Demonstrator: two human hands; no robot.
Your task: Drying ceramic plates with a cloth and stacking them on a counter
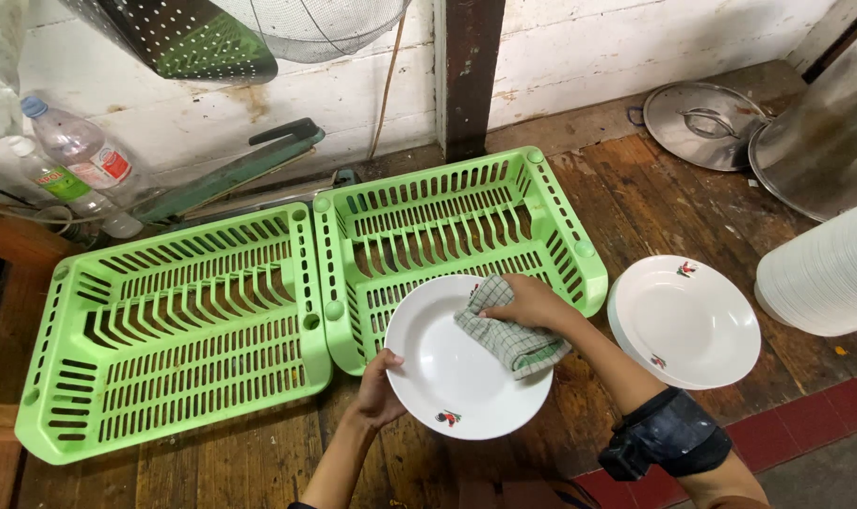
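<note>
White and round, the plate (452,372) sits in the middle foreground of the head view, tilted slightly up above the wooden counter (636,203). The left hand (376,391) pinches its near-left rim, fingers curled underneath and thumb on top. The right hand (532,302) is closed around a checked green-and-white cloth (513,335) and presses it onto the plate's far-right part.

Wiping like this goes best, I would judge, with the rim hand kept firm so the plate does not swing, the cloth swept in full circles from the centre out to the edge, and the plate turned bit by bit so the part under the thumb gets reached too (the small printed motif near the near rim is decoration, not dirt).

Counted: two green plastic dish racks lie side by side on the counter, the left rack (174,330) and the right rack (457,221), both without dishes. One short pile of white plates (687,320) rests to the right of the held plate; how many are in it cannot be told. A tall stack of white bowls or plates (824,278) stands at the right edge. Farther right there is one metal lid (706,123) and one large metal pot (824,141). Two plastic bottles (75,155) lie at the far left, under hanging strainers.
</note>
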